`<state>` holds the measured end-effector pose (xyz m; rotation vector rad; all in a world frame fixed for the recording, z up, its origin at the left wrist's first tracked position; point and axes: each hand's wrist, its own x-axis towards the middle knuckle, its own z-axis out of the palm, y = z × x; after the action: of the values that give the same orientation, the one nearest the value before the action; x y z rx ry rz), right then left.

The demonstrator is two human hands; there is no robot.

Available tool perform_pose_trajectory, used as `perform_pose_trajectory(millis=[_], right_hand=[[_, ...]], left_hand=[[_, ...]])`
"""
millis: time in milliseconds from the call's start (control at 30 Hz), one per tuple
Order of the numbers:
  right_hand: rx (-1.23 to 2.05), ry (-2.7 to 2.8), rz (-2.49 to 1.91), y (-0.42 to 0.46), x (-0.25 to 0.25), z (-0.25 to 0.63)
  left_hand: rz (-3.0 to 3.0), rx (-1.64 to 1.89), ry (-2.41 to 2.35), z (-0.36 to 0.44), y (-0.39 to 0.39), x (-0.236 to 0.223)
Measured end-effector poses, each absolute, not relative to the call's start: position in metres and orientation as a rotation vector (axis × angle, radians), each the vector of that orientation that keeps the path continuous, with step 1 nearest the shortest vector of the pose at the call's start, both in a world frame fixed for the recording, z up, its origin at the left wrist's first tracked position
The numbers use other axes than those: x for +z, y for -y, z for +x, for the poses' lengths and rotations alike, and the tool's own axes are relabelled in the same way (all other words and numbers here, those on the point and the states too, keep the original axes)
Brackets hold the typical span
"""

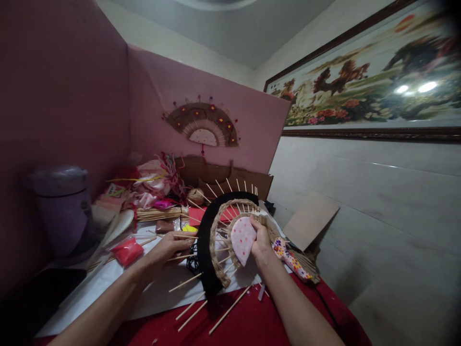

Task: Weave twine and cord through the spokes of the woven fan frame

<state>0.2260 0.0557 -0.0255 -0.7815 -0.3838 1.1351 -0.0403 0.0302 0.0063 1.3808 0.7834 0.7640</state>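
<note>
A half-made fan stands tilted on the table, with wooden skewers fanning out, a woven twine band and a black outer arc. My right hand is closed on its pink dotted centre piece, holding the fan by the hub. My left hand reaches to the fan's left edge, its fingers pinched on a skewer near the black arc. The red tablecloth lies under both forearms.
A finished brown fan hangs on the pink partition. A lilac lidded pot stands at left, with a skewer bundle, a red packet, ribbons and cardboard pieces behind. A flowered tool lies to the right. White paper covers the table.
</note>
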Motion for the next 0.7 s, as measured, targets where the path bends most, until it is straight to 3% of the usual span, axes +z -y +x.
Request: perform_pose_trajectory(millis=[700], right_hand=[[1.169,0.204,-0.825,-0.05,-0.013,0.222]], left_hand=[[1.467,0.775,-0.808,-0.044,-0.04,-0.004]])
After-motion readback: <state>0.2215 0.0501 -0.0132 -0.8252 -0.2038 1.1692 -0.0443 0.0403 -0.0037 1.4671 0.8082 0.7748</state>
